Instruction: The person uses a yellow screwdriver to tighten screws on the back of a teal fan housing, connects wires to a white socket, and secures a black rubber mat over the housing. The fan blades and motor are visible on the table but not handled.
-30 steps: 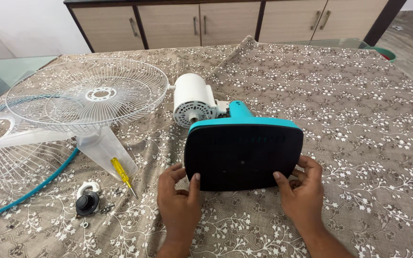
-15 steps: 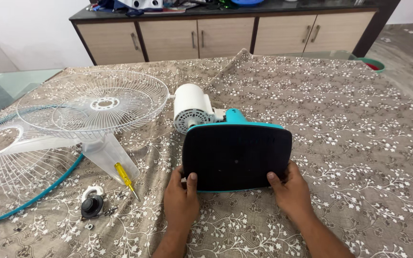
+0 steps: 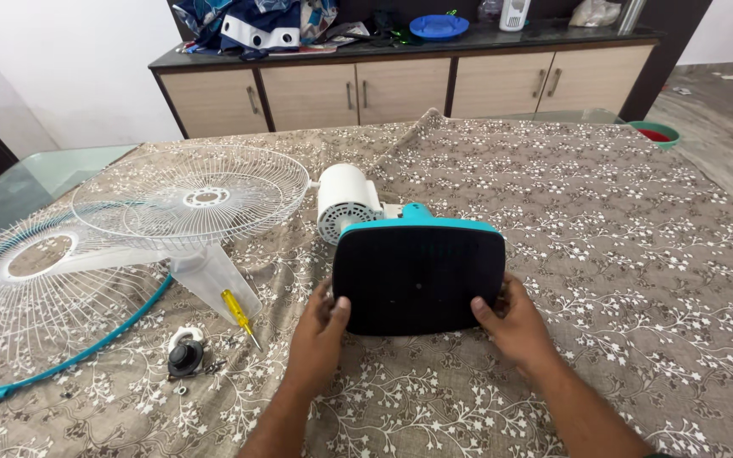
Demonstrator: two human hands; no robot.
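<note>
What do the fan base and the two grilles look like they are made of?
Fan base, held by the left hand and right hand: likely moulded plastic, matte dark underside, smooth teal rim. Grilles: thin white wire, probably coated metal; the nearer one has a teal rim.

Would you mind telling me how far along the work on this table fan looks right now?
Done: both wire grilles and the clear blade lie loose on the cloth, beside a yellow screwdriver and a black nut. In hand: the left hand and right hand hold the fan base tipped on edge. Left: the white motor is still joined to it.
</note>
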